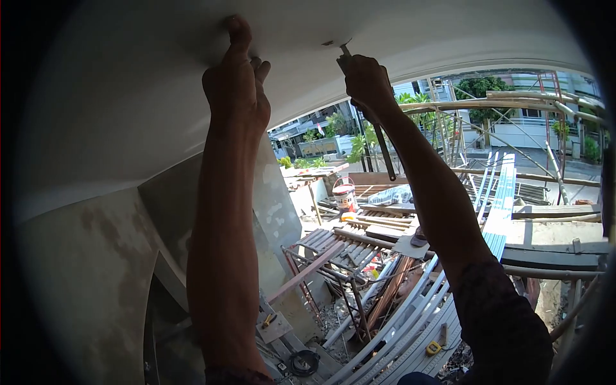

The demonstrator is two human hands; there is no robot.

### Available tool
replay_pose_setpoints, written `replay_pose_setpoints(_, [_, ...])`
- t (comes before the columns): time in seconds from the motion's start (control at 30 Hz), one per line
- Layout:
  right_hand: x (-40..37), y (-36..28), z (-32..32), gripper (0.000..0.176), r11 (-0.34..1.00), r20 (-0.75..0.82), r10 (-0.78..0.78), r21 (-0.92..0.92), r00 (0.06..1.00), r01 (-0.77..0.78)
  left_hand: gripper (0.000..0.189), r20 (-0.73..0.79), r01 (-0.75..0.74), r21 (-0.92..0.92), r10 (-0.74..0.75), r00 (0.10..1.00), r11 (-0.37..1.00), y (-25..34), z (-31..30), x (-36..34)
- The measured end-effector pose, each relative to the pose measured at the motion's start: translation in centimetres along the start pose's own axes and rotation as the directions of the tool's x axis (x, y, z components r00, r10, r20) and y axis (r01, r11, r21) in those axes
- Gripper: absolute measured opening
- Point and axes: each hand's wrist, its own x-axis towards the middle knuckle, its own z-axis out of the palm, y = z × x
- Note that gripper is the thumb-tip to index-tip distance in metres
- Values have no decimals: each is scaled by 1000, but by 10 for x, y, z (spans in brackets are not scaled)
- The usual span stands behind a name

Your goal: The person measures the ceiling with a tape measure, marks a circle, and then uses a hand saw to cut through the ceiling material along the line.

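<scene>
Both my arms reach up to a smooth pale ceiling panel (295, 38). My left hand (237, 83) is raised against its underside, fingers apart, with nothing visible in it. Further right, my right hand (367, 80) is wrapped round a plier-like metal hand tool (385, 153). A long dark handle of this tool hangs below the fist, and its narrow tip meets the panel. Just beside the tip is a small ragged dark hole (330, 43). My fingers hide the tool's middle, and its exact kind I cannot tell.
Below lie long metal channels (410, 333) with a yellow tape measure (434, 348) on them. Scaffold tubes (353, 301), stacked boards and a paint bucket (344, 197) stand beyond. Plastered walls (83, 276) rise at left; a coil of black cable (303, 363) lies low.
</scene>
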Motion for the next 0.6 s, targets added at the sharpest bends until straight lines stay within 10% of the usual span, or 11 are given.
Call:
replay_pose_setpoints(0.07, [-3,-12,-10,20,999,17,-30,-19,999,31,99,-7,-20,-20,20,1000,1000,0,-4,-1])
replay_pose_setpoints(0.13, [-4,-28,-21,26,768,243,441,396,864,-503,100,-4,-40,-57,40,999,998,-9,-11,-1])
replay_pose_setpoints(0.2, [-6,-38,-28,19,760,234,486,363,842,-540,97,121,-102,0,102,987,995,-19,-29,-4])
replay_pose_setpoints(0.3, [-6,-20,-15,20,831,179,425,312,887,-461,85,66,-81,24,79,995,996,-47,-48,-13])
replay_pose_setpoints(0.4, [2,10,7,22,966,-15,-135,-224,991,128,73,54,-70,35,68,996,997,-72,-69,-13])
replay_pose_setpoints(0.53, [-1,13,3,26,938,-113,-230,-290,966,190,59,-14,-42,-11,42,999,999,-93,-109,6])
replay_pose_setpoints(0.6, [-8,-36,-6,28,961,-27,275,29,961,-275,57,4,-59,-52,59,998,997,-101,-131,9])
